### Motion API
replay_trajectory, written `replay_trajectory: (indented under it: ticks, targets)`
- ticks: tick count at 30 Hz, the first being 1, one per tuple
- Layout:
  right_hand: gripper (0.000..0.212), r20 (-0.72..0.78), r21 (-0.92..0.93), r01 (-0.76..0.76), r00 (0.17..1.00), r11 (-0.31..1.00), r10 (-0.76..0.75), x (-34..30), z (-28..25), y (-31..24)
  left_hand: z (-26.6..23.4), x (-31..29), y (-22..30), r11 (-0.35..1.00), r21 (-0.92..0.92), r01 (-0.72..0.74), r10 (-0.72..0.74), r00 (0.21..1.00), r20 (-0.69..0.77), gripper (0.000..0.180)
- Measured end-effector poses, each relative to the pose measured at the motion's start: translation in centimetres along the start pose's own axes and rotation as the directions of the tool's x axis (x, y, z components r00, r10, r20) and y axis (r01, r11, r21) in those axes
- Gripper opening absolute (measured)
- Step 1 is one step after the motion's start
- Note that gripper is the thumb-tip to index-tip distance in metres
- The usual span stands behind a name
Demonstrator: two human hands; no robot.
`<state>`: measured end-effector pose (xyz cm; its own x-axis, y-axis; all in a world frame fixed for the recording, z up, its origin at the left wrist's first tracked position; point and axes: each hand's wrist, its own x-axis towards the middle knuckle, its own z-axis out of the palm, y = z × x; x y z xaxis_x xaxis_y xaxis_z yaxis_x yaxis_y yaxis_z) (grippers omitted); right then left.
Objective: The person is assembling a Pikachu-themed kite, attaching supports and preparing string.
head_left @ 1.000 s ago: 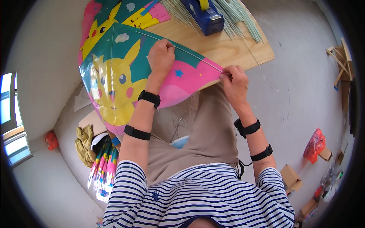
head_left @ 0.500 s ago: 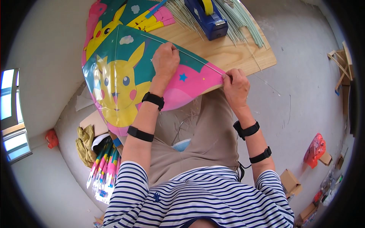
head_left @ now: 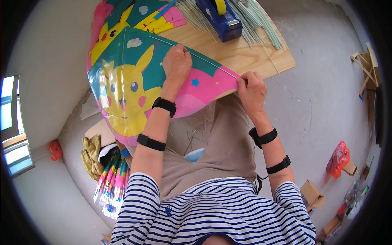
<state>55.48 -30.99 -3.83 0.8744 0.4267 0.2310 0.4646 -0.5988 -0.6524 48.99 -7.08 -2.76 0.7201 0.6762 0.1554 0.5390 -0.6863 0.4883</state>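
Observation:
Across the near edge of the table and over my lap lies a kite sheet (head_left: 134, 108) in teal, pink and yellow, printed with a yellow cartoon animal. A thin pale rod (head_left: 210, 62) runs along its upper right edge. My left hand (head_left: 177, 65) is closed on that edge about midway along the rod, its fingertips partly hidden. At the pink right corner, my right hand (head_left: 252, 90) pinches the rod's end together with the sheet.
On the wooden table (head_left: 196, 34) stand a blue tape dispenser (head_left: 224, 26) and a pile of thin pale rods (head_left: 267, 30). More printed sheets (head_left: 110, 30) lie at the far left. Rolled colourful kites (head_left: 114, 177) stand low left; a red plastic bag (head_left: 338, 159) sits on the floor at right.
Both hands keep their hold on the kite edge and rod. The whole view has shifted very slightly; nothing else visibly differs.

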Motion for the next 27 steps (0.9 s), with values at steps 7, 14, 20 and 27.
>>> replay_trajectory:
  ticks: [7,14,20,27]
  targets:
    - [0.011,0.004,-0.012,-0.021,1.000,1.000,0.021,0.0,0.0,-0.1,0.1,-0.1,-0.1,1.000,-0.013,-0.002,0.002,1.000,-0.012,0.015]
    - [0.009,0.042,0.062,-0.040,0.998,0.997,0.037,0.1,-0.4,0.5,0.2,-0.2,-0.5,0.998,-0.056,0.007,-0.007,1.000,-0.011,0.015]
    - [0.007,0.057,0.086,-0.046,0.998,0.995,0.041,0.2,-0.7,0.5,0.0,-0.3,-0.3,0.998,-0.061,0.028,-0.028,1.000,0.000,0.015]
    - [0.005,0.021,0.258,-0.128,0.992,0.958,0.127,0.3,-0.6,1.1,0.1,-0.2,-0.5,0.998,-0.065,0.008,-0.009,1.000,-0.015,0.015]
